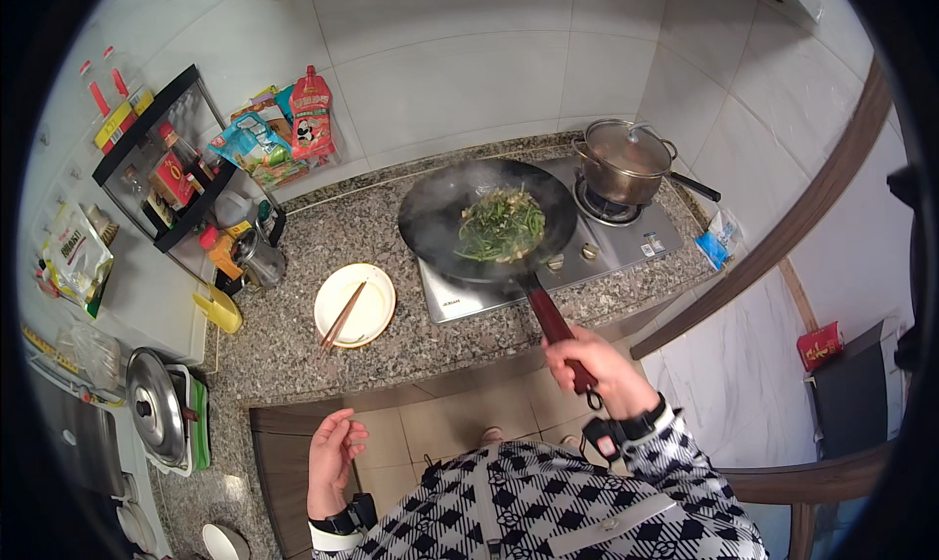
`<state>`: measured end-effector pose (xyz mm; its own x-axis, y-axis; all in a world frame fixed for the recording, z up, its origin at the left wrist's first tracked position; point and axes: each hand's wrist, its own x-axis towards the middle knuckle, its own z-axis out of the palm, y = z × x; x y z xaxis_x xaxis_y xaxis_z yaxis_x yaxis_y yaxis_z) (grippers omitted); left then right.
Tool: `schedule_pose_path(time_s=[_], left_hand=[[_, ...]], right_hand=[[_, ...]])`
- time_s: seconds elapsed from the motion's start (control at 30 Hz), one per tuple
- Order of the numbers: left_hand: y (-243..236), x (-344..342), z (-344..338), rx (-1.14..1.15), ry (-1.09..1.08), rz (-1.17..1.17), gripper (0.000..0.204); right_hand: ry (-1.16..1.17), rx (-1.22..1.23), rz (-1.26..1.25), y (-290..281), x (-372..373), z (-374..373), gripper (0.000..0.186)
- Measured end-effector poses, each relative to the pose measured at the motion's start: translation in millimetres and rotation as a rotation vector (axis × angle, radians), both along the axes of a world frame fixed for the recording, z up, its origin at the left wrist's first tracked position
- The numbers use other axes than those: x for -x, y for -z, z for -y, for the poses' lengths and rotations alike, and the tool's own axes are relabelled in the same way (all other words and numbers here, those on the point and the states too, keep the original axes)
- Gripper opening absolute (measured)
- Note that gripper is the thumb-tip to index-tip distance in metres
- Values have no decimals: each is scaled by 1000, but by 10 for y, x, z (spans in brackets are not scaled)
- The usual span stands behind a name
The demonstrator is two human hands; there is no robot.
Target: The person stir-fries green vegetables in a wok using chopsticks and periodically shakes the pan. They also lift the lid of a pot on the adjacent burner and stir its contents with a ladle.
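Note:
My right hand [599,366] is wrapped round the dark red handle of a black wok [430,229]. Steam rises from the wok, which sits over the left side of the stove; chopped green vegetables [504,225] lie inside it. My left hand [335,452] hovers in front of the counter edge, its fingers loosely bent and apart, with nothing in them. Left of the stove, a white plate [378,311] stands on the granite counter, and a pair of brown chopsticks [344,315] rests across it.
A lidded steel pot [621,154] occupies the right burner of the gas stove [469,301]. At the left stand a black rack [156,208] of bottles, a yellow container [223,311] and a large pan lid [156,405]. Seasoning packets [313,120] hang on the wall.

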<state>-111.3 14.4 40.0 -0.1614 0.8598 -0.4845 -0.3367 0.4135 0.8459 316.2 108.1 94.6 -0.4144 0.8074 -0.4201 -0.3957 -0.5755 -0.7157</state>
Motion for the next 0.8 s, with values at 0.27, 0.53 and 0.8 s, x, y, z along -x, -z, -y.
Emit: schedule_pose_path(time_s=[0.27, 0.53, 0.8], left_hand=[[-27, -16, 69, -87, 50, 17, 23], [26, 67, 42, -74, -10, -10, 23], [175, 234, 299, -55, -30, -3, 24]], right_hand=[[112, 10, 43, -14, 92, -175, 19], [63, -35, -57, -11, 155, -338, 20], [38, 6, -24, 119, 100, -240, 25]])
